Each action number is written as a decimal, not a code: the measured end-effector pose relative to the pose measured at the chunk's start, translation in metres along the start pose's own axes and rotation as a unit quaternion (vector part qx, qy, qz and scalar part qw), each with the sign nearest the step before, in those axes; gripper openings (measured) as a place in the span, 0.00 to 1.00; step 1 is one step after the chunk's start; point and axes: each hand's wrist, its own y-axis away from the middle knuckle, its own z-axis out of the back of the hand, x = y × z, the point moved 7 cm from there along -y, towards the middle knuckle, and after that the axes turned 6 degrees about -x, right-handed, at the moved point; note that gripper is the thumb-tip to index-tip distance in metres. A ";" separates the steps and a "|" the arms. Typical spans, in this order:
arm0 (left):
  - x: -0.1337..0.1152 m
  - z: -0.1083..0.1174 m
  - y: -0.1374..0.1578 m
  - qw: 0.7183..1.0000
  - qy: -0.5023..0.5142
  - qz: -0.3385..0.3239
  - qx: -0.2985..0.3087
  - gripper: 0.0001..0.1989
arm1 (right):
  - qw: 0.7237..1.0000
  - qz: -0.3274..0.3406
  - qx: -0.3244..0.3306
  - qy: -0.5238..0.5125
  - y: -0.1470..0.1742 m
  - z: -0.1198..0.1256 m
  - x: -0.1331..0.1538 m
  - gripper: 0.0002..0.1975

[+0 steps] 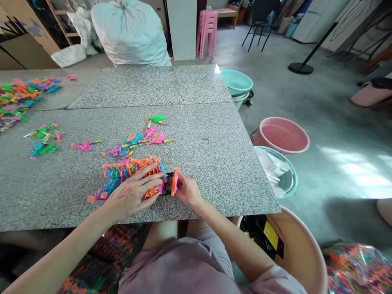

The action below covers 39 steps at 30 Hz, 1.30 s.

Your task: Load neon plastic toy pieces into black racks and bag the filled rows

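Note:
A tightly packed row of small colourful plastic toy guns lies near the table's front edge. Across its right end rests my left hand, fingers stretched out and spread over the toys. Just to the right, my right hand pinches a pink and orange toy gun, held upright. Between that piece and the row shows a black strip or card, partly hidden by the hands and toys. Behind the row are loose toy guns in pink, blue and green, with thin yellow-patterned sticks among them.
The speckled grey table carries a big heap of toy pieces at the far left and a smaller cluster. Right of it stand a pink basin, a teal basket and a tan tub holding black packaging.

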 end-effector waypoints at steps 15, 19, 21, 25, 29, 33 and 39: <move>-0.002 0.002 -0.002 1.000 0.003 -0.002 0.002 0.14 | 0.988 -0.100 -0.030 0.115 0.021 -0.011 -0.005 0.05; -0.002 0.000 0.000 1.000 0.000 -0.001 0.011 0.15 | 0.967 -0.059 0.023 0.246 0.019 -0.012 0.009 0.07; 0.001 0.000 0.002 1.000 -0.005 0.016 0.011 0.19 | 0.960 -0.044 0.055 0.271 0.018 -0.013 0.018 0.08; 0.003 -0.003 0.003 1.000 -0.012 0.022 0.018 0.36 | 0.947 -0.049 0.082 0.308 0.013 -0.019 0.033 0.10; 0.004 -0.003 0.001 1.000 -0.018 0.010 0.007 0.33 | 0.935 -0.057 0.106 0.333 0.004 -0.030 0.043 0.13; 0.006 0.000 0.000 0.999 -0.039 0.024 -0.015 0.27 | 0.938 -0.050 0.104 0.328 0.002 -0.038 0.050 0.12; 0.008 -0.005 0.004 0.995 -0.082 0.002 -0.053 0.18 | 0.960 0.036 0.093 0.260 -0.003 -0.005 0.026 0.14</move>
